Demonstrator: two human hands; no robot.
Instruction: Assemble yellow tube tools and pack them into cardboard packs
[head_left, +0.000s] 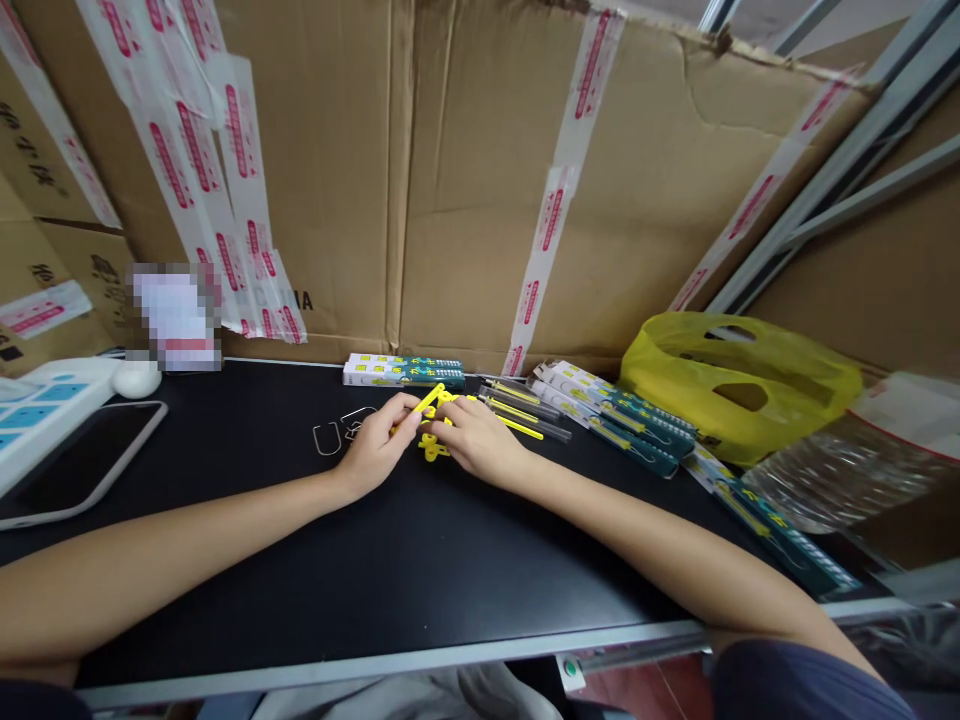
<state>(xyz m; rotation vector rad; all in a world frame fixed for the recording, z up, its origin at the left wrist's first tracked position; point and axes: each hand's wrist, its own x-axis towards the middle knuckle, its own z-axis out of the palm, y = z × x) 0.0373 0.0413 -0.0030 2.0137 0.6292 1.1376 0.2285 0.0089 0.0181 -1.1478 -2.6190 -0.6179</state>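
Between the thumb and fingers of my left hand [379,442] is a slim yellow plastic stick [430,398], tilted up to the right. My right hand [480,438] is just beside it, its fingers curled down onto a little heap of yellow plastic pieces [433,450] on the black table. Its fingertips close around one of these pieces, which they partly hide. Left of my left hand lie several bent metal wire pieces [327,438]. Clear narrow sleeves with yellow sticks [517,408] lie behind and right of my right hand.
Printed narrow boxes [403,370] lie at the back, with more boxes [622,415] to the right. A yellow plastic bag [739,385] and clear plastic packaging [825,470] are at far right. A phone [82,465] and a power strip [45,405] lie left. Cardboard [465,200] walls the back.
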